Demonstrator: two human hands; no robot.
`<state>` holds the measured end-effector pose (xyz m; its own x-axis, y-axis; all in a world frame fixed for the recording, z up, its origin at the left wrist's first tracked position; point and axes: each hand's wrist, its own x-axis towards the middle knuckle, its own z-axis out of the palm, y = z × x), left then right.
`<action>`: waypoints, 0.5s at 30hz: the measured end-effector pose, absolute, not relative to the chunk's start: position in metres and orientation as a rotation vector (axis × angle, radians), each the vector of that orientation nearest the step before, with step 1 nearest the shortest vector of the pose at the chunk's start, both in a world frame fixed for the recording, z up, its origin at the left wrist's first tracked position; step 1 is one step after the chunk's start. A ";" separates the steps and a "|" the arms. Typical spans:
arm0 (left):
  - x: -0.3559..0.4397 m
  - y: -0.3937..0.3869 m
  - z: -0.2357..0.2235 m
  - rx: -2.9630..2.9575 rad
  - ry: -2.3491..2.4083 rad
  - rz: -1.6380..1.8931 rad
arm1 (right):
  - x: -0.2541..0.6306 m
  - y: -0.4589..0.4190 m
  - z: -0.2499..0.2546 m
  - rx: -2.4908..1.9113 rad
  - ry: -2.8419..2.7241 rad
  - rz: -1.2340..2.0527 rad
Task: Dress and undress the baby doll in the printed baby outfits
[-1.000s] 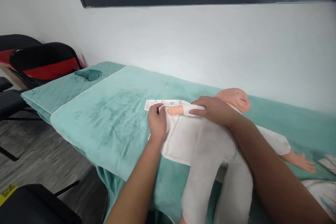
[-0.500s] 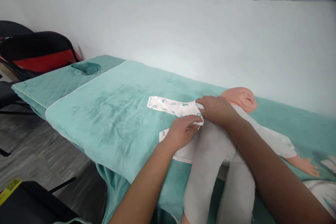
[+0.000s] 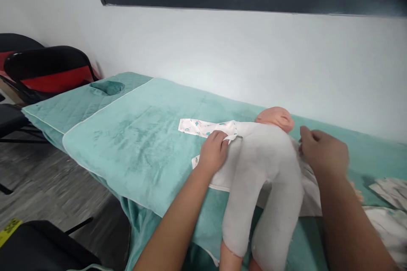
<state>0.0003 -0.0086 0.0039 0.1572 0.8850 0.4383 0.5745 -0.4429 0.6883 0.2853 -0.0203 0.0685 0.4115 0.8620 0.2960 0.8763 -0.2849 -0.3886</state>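
Baby doll [image 3: 270,156] in the head view: it lies on a green-covered bed [image 3: 127,135], legs toward the viewer, head near the wall [image 3: 222,55]. The left hand [image 3: 214,152], fingers curled together, pinches a patterned white garment [image 3: 192,127] at its sleeve edge. The right hand [image 3: 324,150] is beside the doll's head, thumb and fingers curled; whether it grips cloth cannot be told. Its forearm mostly hides one doll arm, and the doll's feet are cut off below. Green cover stretches leftward from the sleeve to a face hole [image 3: 108,88]; the bed's near edge slants toward the doll's legs.
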 end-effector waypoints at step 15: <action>0.012 -0.013 0.009 1.880 1.362 1.275 | 0.257 -0.072 0.024 -1.979 -0.934 0.428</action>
<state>0.0116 -0.0133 0.0093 0.0666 0.9144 0.3994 0.4584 -0.3836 0.8017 0.2571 -0.0724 0.0240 0.6576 0.7512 0.0563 0.4478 -0.3297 -0.8311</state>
